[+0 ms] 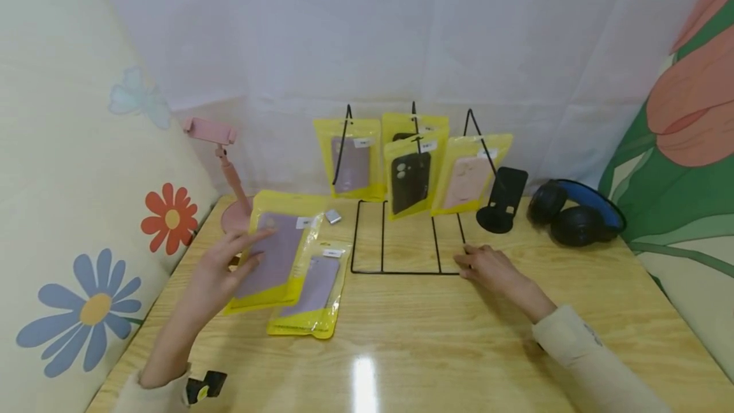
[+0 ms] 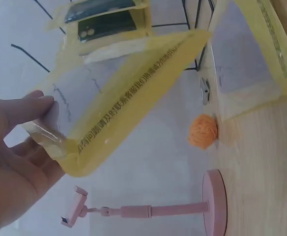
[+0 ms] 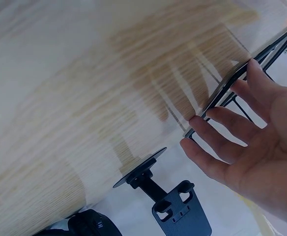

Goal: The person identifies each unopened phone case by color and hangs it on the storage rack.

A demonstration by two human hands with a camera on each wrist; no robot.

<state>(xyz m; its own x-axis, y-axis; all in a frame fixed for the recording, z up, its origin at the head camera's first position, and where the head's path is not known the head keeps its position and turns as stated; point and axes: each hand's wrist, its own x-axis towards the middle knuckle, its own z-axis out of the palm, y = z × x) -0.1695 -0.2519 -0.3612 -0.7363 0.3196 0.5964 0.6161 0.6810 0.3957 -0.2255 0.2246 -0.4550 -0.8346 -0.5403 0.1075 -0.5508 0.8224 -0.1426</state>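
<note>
Pale sleeves reach in nearest to us, a small black device at the cuff of the left one. Our left hand pinches a yellow-edged pouch by its side, thumb on one face and fingers behind; the left wrist view shows it raised off the wooden table and tilted, with a purple phone case inside. A second pouch, also purple within, lies on the tabletop just to the right of it and partly behind it. Our right hand meets the near right corner of a black wire rack, its fingers spread and lightly bent against the base; we cannot tell whether they truly clasp the wire. From the rack's hooks we see a purple case in its pouch at left, two dark ones at the middle and a pink one at right. Beside the rack stand a black phone stand and headphones; to our left are a pink phone holder and a small silvery piece.
</note>
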